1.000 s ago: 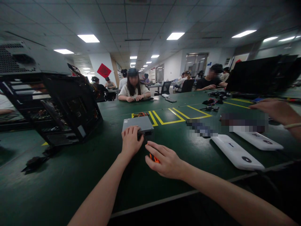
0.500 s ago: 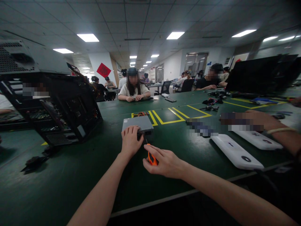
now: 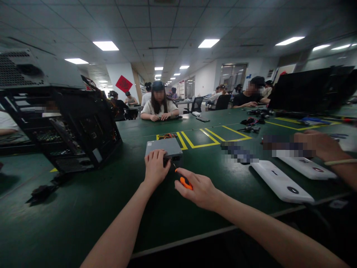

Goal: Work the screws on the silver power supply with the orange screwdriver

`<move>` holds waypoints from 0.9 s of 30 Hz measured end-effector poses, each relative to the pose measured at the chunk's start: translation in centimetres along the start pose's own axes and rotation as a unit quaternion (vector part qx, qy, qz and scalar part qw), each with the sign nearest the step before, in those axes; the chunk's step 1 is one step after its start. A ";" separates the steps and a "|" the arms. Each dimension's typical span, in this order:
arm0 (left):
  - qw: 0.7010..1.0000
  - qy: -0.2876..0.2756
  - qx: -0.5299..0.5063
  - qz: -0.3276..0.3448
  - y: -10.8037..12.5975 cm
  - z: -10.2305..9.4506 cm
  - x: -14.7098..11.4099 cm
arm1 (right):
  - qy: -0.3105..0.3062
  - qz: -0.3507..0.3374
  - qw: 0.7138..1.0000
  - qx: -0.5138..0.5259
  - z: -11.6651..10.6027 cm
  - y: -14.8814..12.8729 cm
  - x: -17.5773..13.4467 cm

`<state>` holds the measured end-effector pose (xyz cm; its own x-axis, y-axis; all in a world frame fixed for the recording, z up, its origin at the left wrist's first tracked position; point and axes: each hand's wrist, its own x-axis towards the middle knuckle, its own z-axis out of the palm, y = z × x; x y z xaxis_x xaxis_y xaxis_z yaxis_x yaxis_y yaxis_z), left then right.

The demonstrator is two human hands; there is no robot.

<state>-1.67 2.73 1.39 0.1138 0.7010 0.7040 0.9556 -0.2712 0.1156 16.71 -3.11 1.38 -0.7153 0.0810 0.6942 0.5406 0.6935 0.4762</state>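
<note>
Gripping orange screwdriver (image 3: 186, 183) in right hand (image 3: 199, 188), at five o'clock of grey box (image 3: 166, 144); holding box, twelve o'clock on counter (image 3: 214, 163), under left hand (image 3: 155, 166). May slip onto left hand if pushed askew.

I count two hands on the worker, a left hand (image 3: 156, 169) and a right hand (image 3: 200, 188), and one screwdriver (image 3: 186, 183). There are two grey boxes (image 3: 164, 145) outside the one case (image 3: 71, 123), two white packs (image 3: 281, 180) at near right, one red diamond (image 3: 124, 84), and at least two black chairs (image 3: 196, 104). The screens (image 3: 301, 91) overlap; their exact number escapes me.
</note>
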 end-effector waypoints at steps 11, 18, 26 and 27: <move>1.000 0.000 0.000 0.000 0.1 0.0 0.0 | 0.011 -0.004 1.000 0.018 0.1 0.0 0.0; 1.000 0.004 -0.002 0.006 -0.1 0.0 0.0 | 0.001 -0.023 0.999 0.027 -0.1 -0.2 0.2; 1.000 0.010 -0.004 0.004 0.0 0.1 0.0 | 0.001 -0.005 1.000 0.020 -0.2 -0.1 0.1; 1.000 0.010 -0.003 0.004 0.0 0.1 0.0 | -0.001 -0.009 1.000 0.023 -0.2 -0.2 0.1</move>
<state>-1.66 2.84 1.31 0.1166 0.6857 0.7185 0.9529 -0.2811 0.1136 16.60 -3.36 1.50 -0.7252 0.0697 0.6850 0.5071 0.7270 0.4630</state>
